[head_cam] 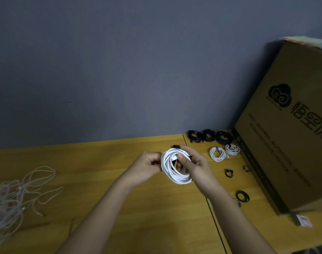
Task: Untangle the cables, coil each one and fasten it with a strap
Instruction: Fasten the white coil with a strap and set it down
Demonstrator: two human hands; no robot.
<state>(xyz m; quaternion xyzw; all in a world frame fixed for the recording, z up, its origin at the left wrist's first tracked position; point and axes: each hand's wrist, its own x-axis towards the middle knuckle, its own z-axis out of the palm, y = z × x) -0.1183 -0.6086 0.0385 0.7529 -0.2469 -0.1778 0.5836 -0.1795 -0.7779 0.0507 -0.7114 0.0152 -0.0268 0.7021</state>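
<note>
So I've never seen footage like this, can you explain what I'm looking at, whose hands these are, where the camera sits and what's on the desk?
One picture, from a camera worn on a person's head, looking down at their own bare hands; no robot. The left hand and right hand both grip a coiled white cable above a wooden table. A black strap shows at the coil's top. Left lies a tangle of loose cables. Right: finished black coils, white coils, spare straps and a cardboard box.

Dim, flat indoor light; grey wall (pixel 120 70) murky. Soft shadow left of tall brown cardboard box (pixel 292 125). Wide-angle bending at edges; pale tangled cables (pixel 13 198), far left of the fingers, blurred.
</note>
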